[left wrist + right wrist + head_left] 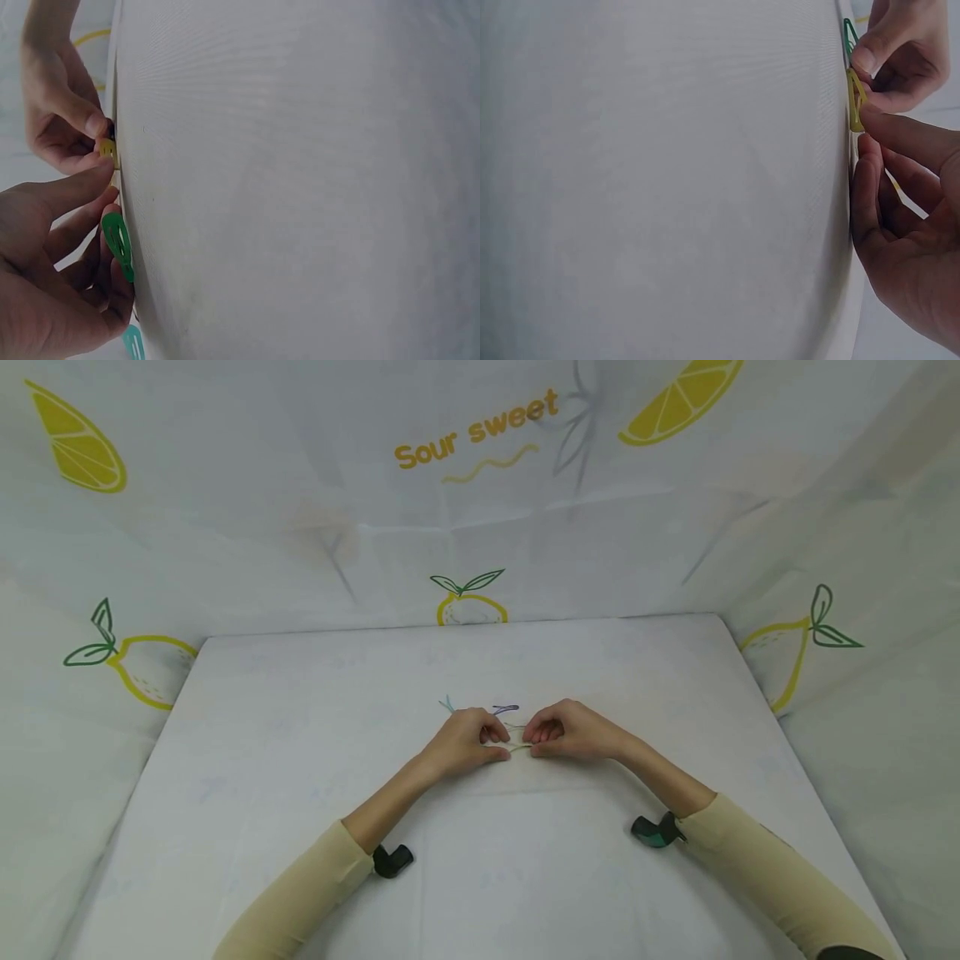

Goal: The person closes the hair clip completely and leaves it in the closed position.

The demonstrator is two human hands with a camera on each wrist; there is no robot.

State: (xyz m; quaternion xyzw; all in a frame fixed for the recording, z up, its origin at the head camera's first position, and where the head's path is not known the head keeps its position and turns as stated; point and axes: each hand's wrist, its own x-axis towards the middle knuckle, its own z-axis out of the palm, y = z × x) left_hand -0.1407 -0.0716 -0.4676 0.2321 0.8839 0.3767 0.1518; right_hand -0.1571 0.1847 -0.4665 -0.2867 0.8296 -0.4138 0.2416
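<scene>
A yellow snap hair clip (856, 101) is held between both hands, low over the white table. My left hand (467, 742) pinches one end of it between thumb and fingers. At the other end, the thumb and fingers of my right hand (576, 731) grip it. In the left wrist view a green hair clip (118, 244) shows beside the curled lower fingers of the left hand. A teal hair clip (133, 343) lies past that hand. Just behind the hands is a purple hair clip (506, 707).
The white table (525, 860) reaches back to a hanging white cloth (300, 568) printed with lemons, which also closes off both sides. Black wrist devices (393, 862) sit below both forearms, over the table.
</scene>
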